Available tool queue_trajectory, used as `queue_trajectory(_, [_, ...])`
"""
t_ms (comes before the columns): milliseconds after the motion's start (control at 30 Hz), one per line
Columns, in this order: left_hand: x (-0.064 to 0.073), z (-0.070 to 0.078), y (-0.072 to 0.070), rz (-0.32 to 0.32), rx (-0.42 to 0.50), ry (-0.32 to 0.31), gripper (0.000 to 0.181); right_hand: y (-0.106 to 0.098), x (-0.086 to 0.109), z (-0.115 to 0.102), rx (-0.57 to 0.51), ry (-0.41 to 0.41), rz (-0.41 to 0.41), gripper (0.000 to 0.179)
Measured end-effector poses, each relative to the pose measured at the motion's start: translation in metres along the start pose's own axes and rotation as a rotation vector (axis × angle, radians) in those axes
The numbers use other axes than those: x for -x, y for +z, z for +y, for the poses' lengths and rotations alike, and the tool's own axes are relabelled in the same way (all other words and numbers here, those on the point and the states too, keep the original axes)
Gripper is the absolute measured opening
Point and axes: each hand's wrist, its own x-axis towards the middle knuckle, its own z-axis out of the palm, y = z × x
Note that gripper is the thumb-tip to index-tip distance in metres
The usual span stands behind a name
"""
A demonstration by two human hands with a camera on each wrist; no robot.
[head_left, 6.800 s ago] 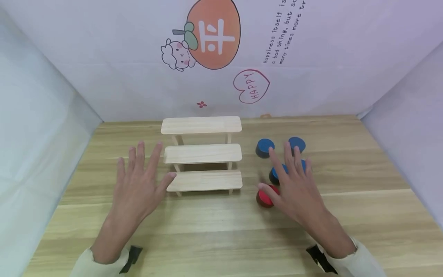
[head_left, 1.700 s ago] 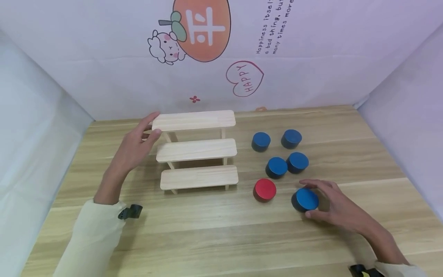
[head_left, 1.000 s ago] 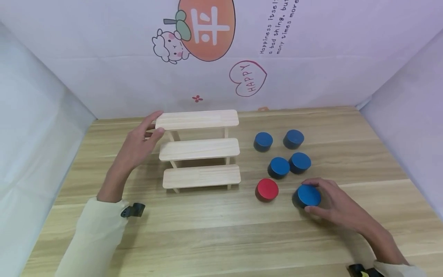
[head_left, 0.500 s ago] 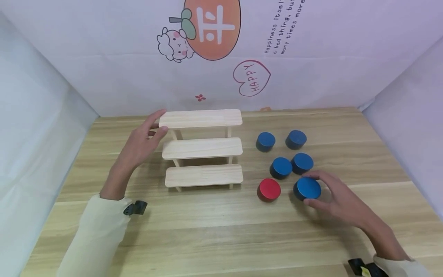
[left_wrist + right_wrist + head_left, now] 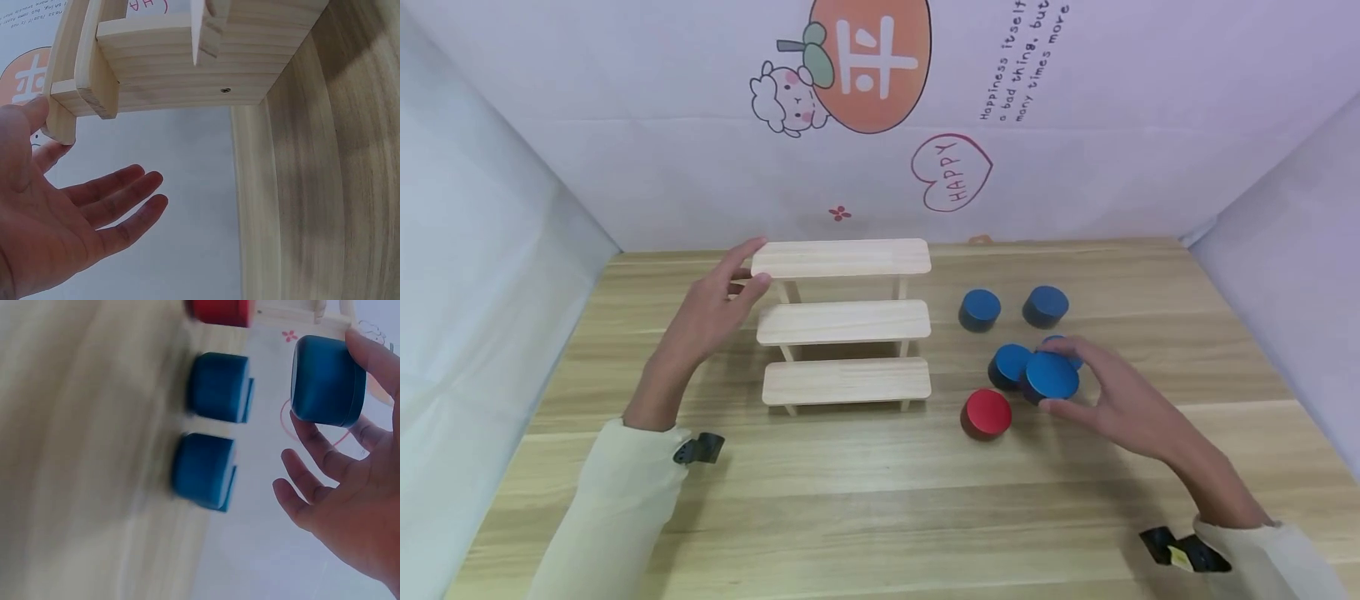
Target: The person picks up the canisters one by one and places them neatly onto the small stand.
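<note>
A pale wooden three-step stand (image 5: 846, 322) stands left of centre on the table. My left hand (image 5: 706, 315) pinches the left end of its top board between thumb and index finger, the other fingers loose, as the left wrist view shows. My right hand (image 5: 1123, 408) grips a blue round tin (image 5: 326, 381) by its sides between thumb and fingers. The right wrist view has this tin raised off the table. From above, it overlaps a blue tin (image 5: 1009, 364) and partly covers another behind it. A red tin (image 5: 987, 414) sits just in front and to the left.
Two more blue tins, one nearer the stand (image 5: 980, 310) and one farther right (image 5: 1046, 307), sit toward the back. A white printed cloth (image 5: 700, 183) rises along the table's rear edge, with white sheets at both sides.
Both hands were spread with nothing held; then the left took the stand's top end and the right took the front blue tin. The right hand has since lifted it, moving left and away.
</note>
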Motion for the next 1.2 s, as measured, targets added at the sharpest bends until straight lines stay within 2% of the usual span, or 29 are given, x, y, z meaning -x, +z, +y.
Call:
queue_trajectory(233, [0.001,-0.002,-0.003,-0.017,0.016,-0.009,0.062,-0.006,-0.026,-0.023,-0.024,0.020,-0.018,0.063])
queue_trajectory(367, [0.001,-0.001,-0.004,-0.013,0.022,-0.010,0.062,-0.009,-0.040,-0.035,-0.033,-0.019,-0.021,0.063])
queue_trajectory(667, [0.000,-0.001,-0.003,0.005,0.033,-0.016,0.062,-0.018,-0.068,-0.068,-0.003,-0.090,0.032,0.064])
queue_trajectory(1000, [-0.001,-0.004,-0.001,0.008,0.042,-0.007,0.063,-0.004,-0.107,-0.104,0.051,-0.098,0.020,0.063])
queue_trajectory(1200, [0.000,-0.003,0.000,0.022,0.062,-0.013,0.062,0.005,-0.132,-0.121,0.025,-0.133,0.014,0.064])
